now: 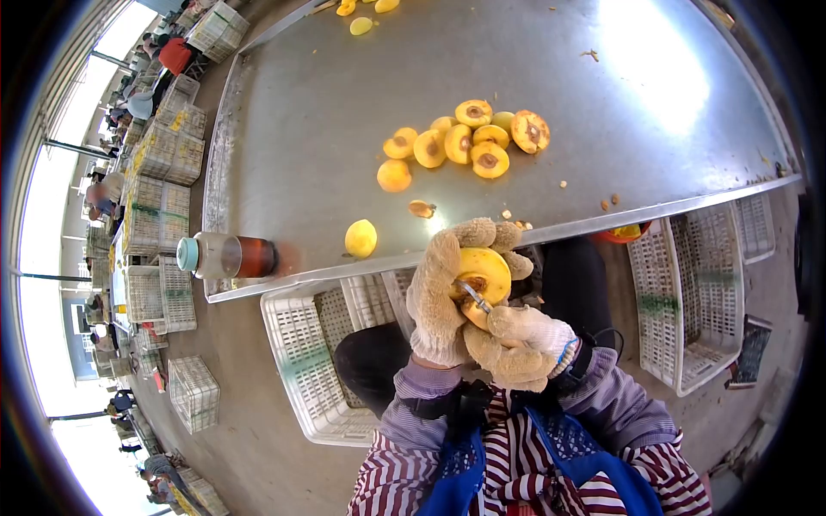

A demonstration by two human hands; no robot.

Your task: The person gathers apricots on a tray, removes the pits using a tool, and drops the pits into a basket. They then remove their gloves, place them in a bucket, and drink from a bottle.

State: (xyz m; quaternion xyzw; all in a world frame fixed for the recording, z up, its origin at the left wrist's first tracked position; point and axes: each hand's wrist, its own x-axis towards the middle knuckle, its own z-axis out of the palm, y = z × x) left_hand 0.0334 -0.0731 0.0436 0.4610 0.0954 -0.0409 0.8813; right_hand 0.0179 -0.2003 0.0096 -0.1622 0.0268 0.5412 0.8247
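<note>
My left hand [440,297], in a tan fuzzy glove, is wrapped round a yellow halved fruit [489,273], its cut face turned up toward me. In a glove as well, my right hand [525,344] grips a small metal tool [474,295], whose tip touches the brown centre of the fruit. The tool's handle is hidden in the fingers. Both hands are just past the metal table's near edge. On the metal table [310,172] lies a group of halved fruit [459,144], with one yellow piece [360,238] and a brown pit [421,209] closer to me.
A bottle of dark red liquid [232,256] lies at the table's left corner. White crates stand below the edge, at left [301,361] and right [662,310]. Stacked crates [159,206] and several people are farther left. A red container [621,233] shows under the edge.
</note>
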